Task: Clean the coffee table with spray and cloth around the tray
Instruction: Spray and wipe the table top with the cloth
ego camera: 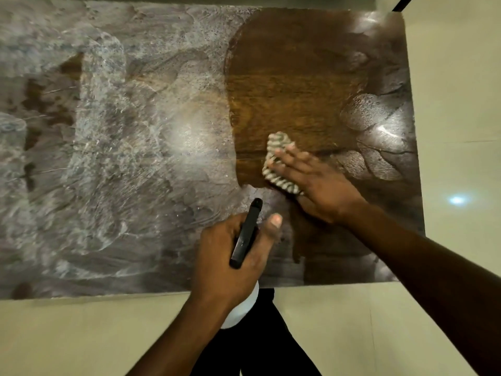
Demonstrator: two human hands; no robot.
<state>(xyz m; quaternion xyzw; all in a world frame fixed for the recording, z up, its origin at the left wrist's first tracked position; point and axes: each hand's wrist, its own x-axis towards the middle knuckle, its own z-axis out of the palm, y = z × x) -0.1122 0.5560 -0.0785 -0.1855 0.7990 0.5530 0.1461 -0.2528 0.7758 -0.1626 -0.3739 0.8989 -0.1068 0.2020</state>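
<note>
We press the cloth [276,147] on the counter [135,131] with right grip [317,183] spread flat; left grip [233,256] clasps the spray bottle [245,237]. We should overlap strokes toward the left edge.

Readable markings: none.
Spray bottle [244,240], held in the left grip [230,259]: no lettering can be made out on its black head or white body.
Striped cloth [277,144], under the flat fingers of the right grip [317,180]: weave pattern only, no tag legible.
Counter [135,131] around both grips: smears and wood grain, no print or number to be read.
</note>
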